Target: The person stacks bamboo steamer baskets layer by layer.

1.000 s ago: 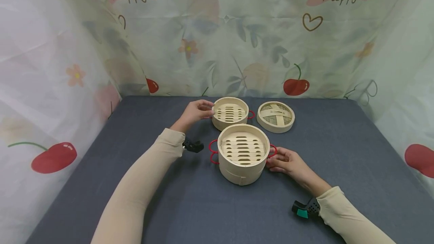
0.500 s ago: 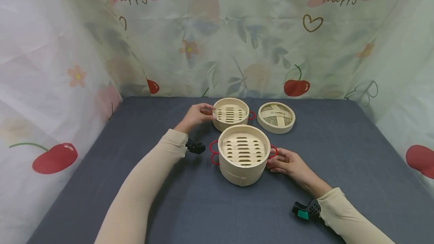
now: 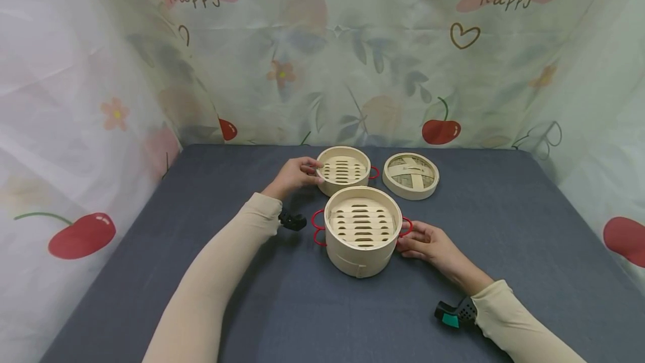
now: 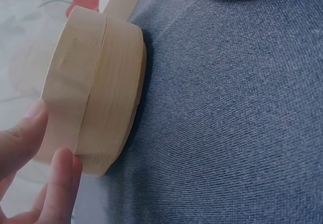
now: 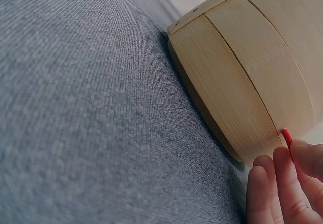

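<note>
Two stacked bamboo steamer baskets [image 3: 360, 262] stand mid-table, with slotted bases and red loop handles. My right hand [image 3: 428, 245] is at their right side. In the right wrist view its thumb and fingers pinch a red handle [image 5: 286, 135]. Behind the stack sits a single bamboo steamer basket [image 3: 335, 188] with a red handle [image 3: 374, 172] showing on its right. My left hand [image 3: 297, 175] holds that basket's left side. The left wrist view has the thumb at the rim and the fingertips against the basket's wall [image 4: 106, 93]; the left handle is hidden by the hand.
A round woven bamboo lid [image 3: 411, 175] lies at the back right, beside the single basket. Dark grey cloth covers the table [image 3: 282, 307]. A printed curtain [image 3: 332, 60] hangs along the back and both sides.
My left hand has shifted slightly right and down against the single basket's side. The right hand stays at the stack's handle, and baskets and lid have hardly moved.
</note>
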`<state>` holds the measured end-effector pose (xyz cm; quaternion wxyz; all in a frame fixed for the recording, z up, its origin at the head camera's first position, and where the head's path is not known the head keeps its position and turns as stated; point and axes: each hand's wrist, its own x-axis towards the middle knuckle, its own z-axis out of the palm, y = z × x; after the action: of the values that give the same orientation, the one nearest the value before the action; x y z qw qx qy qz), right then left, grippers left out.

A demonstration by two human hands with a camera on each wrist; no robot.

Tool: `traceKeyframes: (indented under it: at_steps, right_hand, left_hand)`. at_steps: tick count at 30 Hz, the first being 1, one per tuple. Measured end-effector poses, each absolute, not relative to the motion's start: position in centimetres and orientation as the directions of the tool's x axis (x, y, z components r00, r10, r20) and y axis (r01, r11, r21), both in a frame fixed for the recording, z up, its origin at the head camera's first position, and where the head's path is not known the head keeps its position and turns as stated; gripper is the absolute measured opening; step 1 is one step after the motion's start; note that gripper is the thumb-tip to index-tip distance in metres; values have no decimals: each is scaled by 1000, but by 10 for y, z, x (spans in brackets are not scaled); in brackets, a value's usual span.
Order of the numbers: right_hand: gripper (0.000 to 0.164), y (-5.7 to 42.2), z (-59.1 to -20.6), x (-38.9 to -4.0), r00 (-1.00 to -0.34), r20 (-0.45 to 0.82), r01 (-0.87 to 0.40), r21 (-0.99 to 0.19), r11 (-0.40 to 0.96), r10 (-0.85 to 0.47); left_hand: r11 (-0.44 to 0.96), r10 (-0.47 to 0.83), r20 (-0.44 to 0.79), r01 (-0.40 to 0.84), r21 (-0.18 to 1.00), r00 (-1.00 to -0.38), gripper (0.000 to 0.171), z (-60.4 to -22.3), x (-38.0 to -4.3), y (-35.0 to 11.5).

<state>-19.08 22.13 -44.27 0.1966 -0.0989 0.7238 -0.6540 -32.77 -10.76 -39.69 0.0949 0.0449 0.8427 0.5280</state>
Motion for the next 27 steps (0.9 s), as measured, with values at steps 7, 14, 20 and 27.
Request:
traceKeyframes:
  at_steps: [7, 14, 20, 27]
  right_hand:
    - [51, 221, -442, -192, -902, -153, 112, -986, 123, -404]
    - [49, 222, -441, -192, -901, -147, 108, -987, 117, -409]
    - [52, 222, -441, -191, -900, -149, 111, -987, 114, -411]
    - [54, 221, -442, -191, -901, -152, 112, -987, 119, -406]
  left_hand:
    - [368, 195, -110, -31, 929, -975, 43, -401, -329, -106]
    - [371, 197, -91, -11, 929, -976, 40, -404, -331, -106]
    - [374, 190, -77, 0, 927, -979, 34, -407, -328, -103]
    - [424, 168, -37, 38, 905, -985, 28, -409, -327, -101]
